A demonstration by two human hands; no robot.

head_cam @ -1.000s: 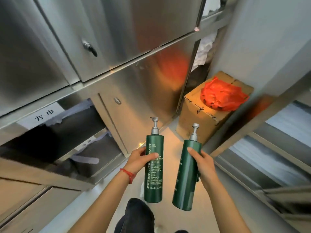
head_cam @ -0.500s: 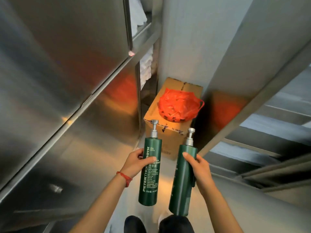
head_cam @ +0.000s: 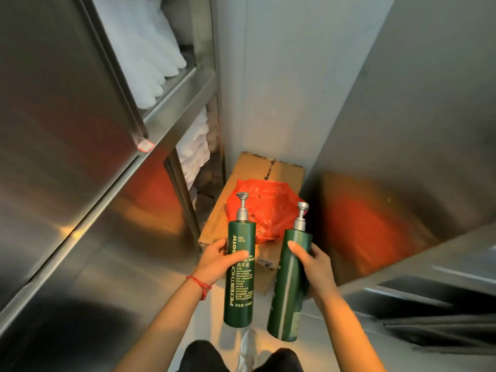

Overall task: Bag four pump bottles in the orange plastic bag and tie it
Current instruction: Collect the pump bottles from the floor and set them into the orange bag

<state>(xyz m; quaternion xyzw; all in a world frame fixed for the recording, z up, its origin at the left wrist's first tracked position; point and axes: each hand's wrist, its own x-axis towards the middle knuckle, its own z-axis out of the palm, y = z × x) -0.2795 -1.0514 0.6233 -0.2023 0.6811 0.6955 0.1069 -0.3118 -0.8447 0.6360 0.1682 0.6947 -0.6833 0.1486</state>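
Note:
My left hand (head_cam: 214, 260) grips a tall green pump bottle (head_cam: 239, 288) with white lettering, held upright. My right hand (head_cam: 314, 267) holds a second green pump bottle (head_cam: 285, 296), tilted slightly right, its silver pump up. Behind both bottles the crumpled orange plastic bag (head_cam: 271, 208) lies on top of a cardboard box (head_cam: 249, 167) on the floor. The bottles partly hide the bag's front. No other pump bottles are in sight.
Stainless steel cabinets (head_cam: 67, 157) line the left side, with open shelves of white folded towels (head_cam: 139, 49). A steel panel (head_cam: 416, 130) closes the right side. The aisle is narrow; my legs and a white shoe (head_cam: 248, 347) show at the bottom.
The view has turned and moved down the aisle toward the box; the orange bag is closer and now sits right behind the two bottles. Both hands keep their grip.

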